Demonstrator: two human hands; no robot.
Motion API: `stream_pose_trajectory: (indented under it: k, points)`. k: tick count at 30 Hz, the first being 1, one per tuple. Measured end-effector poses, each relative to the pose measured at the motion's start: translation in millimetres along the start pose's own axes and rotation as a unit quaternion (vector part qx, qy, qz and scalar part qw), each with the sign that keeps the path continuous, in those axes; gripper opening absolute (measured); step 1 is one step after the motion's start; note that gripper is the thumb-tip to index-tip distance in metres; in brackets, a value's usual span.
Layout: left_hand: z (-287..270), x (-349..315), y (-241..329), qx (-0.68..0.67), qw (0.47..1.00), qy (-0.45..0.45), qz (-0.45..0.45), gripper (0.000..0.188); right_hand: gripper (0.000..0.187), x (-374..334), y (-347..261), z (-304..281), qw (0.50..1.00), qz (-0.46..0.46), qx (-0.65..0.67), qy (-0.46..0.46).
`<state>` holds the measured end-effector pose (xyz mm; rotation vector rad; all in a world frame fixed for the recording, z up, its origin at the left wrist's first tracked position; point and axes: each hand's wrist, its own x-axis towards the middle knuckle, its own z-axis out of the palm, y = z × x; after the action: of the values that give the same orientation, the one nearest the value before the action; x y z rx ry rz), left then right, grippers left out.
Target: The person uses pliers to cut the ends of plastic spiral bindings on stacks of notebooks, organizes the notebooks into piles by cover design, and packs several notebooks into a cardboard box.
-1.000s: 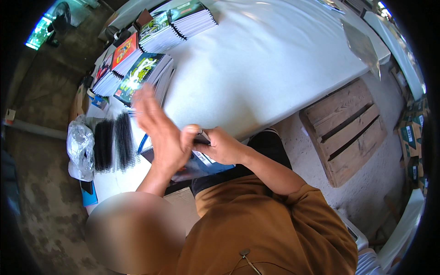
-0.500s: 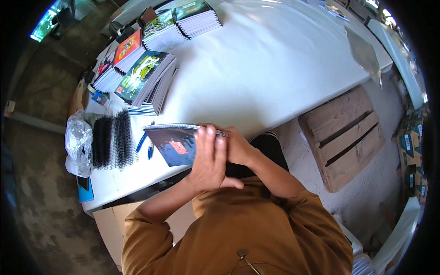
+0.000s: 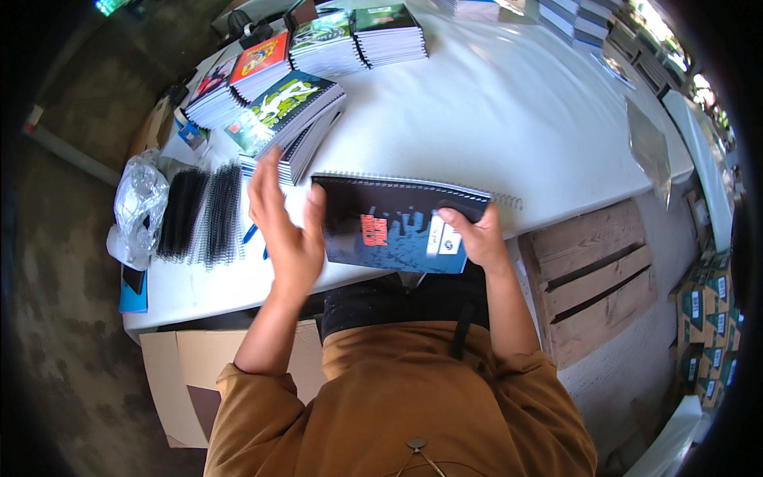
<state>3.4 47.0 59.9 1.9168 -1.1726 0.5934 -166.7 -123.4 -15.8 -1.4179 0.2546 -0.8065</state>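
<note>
Facing a white bench, with notebook stacks by its left edge; grasping a dark spiral notebook over the near edge with the right hand; spreading the left hand, released, at the notebook's left end; leaving wire coil poking out rightward.

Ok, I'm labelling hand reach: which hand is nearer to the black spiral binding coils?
Left. The left hand is open just right of the black spiral binding coils; the right hand is farther right, gripping the right end of the spiral-bound notebook.
</note>
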Motion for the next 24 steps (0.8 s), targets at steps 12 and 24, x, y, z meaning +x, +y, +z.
stream_pose_trajectory:
  k: [12, 24]
  points:
    - [33.8, -2.5, 10.5, -0.479, 0.848, -0.045, -0.223, 0.019, 0.062, 7.2, -16.8, -10.2, 0.925, -0.160, -0.137, 0.316]
    - [43.8, -21.5, 39.1, -0.511, 0.855, -0.030, -0.090, 0.018, 0.020, 34.4, -89.1, 18.7, 0.950, -0.150, -0.261, -0.080]
